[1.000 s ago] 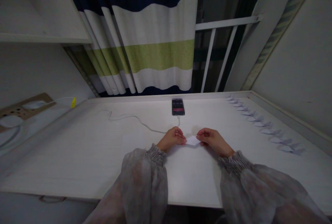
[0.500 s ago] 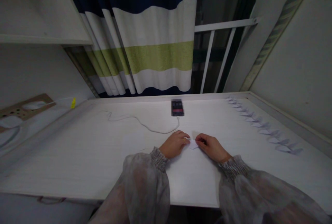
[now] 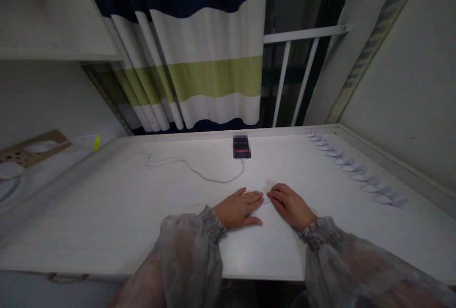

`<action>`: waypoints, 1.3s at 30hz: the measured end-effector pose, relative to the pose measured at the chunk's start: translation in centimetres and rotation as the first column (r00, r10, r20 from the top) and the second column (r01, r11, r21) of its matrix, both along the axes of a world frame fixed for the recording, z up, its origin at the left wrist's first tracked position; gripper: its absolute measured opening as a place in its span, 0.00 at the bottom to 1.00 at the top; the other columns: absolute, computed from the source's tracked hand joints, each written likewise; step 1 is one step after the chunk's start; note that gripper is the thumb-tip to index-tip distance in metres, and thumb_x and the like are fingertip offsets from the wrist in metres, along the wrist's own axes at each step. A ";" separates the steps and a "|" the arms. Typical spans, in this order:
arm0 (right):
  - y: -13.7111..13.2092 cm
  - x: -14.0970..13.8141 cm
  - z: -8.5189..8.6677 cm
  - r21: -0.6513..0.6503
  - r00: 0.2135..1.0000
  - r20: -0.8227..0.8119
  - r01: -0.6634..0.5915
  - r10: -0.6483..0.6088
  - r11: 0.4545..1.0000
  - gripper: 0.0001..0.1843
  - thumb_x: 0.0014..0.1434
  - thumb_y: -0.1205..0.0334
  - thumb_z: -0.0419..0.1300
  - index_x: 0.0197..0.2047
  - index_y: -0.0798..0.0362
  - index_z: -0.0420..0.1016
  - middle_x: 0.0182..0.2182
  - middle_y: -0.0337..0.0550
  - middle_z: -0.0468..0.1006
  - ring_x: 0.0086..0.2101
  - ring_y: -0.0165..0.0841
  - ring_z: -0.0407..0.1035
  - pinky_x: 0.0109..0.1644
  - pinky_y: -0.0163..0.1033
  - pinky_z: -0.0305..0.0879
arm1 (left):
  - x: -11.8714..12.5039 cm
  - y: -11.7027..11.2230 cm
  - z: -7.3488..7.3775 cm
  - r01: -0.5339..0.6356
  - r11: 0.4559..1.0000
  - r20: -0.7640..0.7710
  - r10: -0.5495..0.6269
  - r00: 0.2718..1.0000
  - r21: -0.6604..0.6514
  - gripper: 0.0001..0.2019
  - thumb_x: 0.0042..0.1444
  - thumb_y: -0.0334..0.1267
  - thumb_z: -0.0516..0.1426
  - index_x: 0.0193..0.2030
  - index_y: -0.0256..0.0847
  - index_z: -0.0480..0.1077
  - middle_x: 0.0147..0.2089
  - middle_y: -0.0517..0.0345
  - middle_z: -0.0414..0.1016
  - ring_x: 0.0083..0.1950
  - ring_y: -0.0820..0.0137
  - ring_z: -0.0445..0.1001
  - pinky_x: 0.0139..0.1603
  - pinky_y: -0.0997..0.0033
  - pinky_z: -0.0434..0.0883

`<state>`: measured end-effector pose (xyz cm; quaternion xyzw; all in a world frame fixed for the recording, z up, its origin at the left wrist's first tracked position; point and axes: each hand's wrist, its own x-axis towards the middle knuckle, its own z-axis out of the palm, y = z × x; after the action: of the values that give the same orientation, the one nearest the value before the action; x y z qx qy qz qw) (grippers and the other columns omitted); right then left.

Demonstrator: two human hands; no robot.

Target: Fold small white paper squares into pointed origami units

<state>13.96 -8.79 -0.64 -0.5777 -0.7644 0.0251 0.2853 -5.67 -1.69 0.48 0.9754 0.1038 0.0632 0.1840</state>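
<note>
My left hand [image 3: 239,208] lies flat on the white desk [image 3: 107,222] with its fingers stretched out, pressing down on a small piece of white paper [image 3: 266,198]. Only a corner of the paper shows between the two hands. My right hand [image 3: 289,204] rests beside it, fingers bent down, their tips on the paper's right edge. Both arms wear grey sheer sleeves with gathered cuffs.
A small dark device [image 3: 241,146] sits at the desk's back with a white cable [image 3: 185,165] running left. A row of several folded paper shapes [image 3: 356,171] lines the right side. Striped curtain [image 3: 206,70] and white railing [image 3: 302,37] behind; a shelf [image 3: 53,51] at the left.
The paper was held just above the desk between both hands' fingertips; now it lies on the desk, my left hand flattened over it and my right hand pressing its edge.
</note>
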 end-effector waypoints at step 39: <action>-1.5 2.8 0.4 -0.088 0.915 0.289 -0.268 0.282 0.959 0.17 0.60 0.60 0.47 0.52 0.45 0.66 0.50 0.43 0.69 0.51 0.36 0.62 0.54 0.54 0.53 | 0.2 0.5 0.6 0.094 0.970 -0.073 -0.079 0.994 0.223 0.29 0.55 0.56 0.39 0.59 0.43 0.50 0.61 0.47 0.55 0.62 0.66 0.54 0.61 0.48 0.37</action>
<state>16.76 -10.29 -0.26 -0.4679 -0.8715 -0.0050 0.1466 -5.44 -1.18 1.09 0.9951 0.0592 0.0355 0.0707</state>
